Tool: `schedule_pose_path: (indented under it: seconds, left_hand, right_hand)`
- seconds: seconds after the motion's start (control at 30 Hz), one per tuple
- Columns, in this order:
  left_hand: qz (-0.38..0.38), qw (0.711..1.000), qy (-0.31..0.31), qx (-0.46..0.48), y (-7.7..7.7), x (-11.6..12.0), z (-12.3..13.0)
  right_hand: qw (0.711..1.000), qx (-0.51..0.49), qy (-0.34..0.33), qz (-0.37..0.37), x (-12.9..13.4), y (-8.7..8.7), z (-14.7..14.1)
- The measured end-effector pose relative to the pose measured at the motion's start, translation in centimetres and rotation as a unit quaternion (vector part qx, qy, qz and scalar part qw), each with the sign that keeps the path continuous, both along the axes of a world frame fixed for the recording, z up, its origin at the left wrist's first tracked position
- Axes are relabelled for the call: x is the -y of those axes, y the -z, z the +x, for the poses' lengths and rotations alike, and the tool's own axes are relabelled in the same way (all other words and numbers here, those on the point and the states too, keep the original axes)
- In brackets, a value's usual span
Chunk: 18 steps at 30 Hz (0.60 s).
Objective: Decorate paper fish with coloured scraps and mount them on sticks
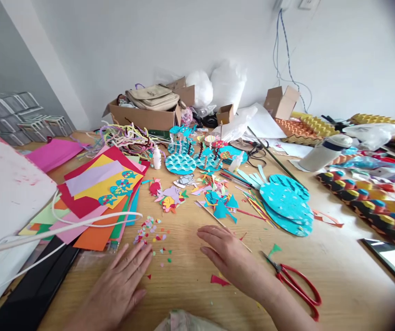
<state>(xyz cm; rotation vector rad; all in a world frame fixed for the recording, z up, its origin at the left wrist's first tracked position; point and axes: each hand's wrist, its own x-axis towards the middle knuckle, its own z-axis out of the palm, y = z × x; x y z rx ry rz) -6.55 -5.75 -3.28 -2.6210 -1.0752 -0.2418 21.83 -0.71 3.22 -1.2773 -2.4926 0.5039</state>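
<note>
My left hand (121,278) lies palm down on the table with its fingers stretched out. Its fingertips are beside a scatter of tiny coloured paper bits (151,230). My right hand (231,255) is extended over the wood, edge on, fingers straight and holding nothing. A thin wooden stick (211,214) passes behind that hand. Near its wrist is a red paper scrap (220,280). Red-handled scissors (295,280) lie to its right, blades slightly parted, close to a green scrap (275,249). Ahead are cut paper fish (171,197) and blue paper offcuts (220,204).
Coloured paper sheets (90,184) are stacked at left, crossed by a white cable (90,220). Blue paper ovals (285,202), glue bottles (157,157) and wave-patterned paper models (180,163) stand farther back. A white tumbler (324,152) leans at right, with a phone (390,264) nearer me.
</note>
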Motion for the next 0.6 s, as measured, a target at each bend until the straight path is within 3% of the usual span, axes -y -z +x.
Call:
schedule_pose_path:
  seconds: [0.23, 0.47, 0.53, 0.6]
  left_hand:
    - [-0.060, 0.993, 0.100, 0.009, 0.6, 0.0, 4.0]
    - [-0.020, 0.997, 0.080, 0.003, 1.0, -2.6, 2.1]
    - [-0.014, 0.997, 0.079, 0.003, 0.7, -2.8, 2.3]
    - [-0.016, 0.994, 0.107, 0.006, 0.3, -2.5, 3.3]
  right_hand:
    - [0.990, 0.028, 0.108, -0.089, 2.7, 0.7, 4.5]
    - [0.973, 0.082, 0.148, -0.160, 5.2, 0.5, 5.8]
    - [0.975, 0.074, 0.140, -0.159, 6.1, 0.3, 5.7]
    - [0.985, 0.042, 0.089, -0.140, 7.0, 0.1, 5.3]
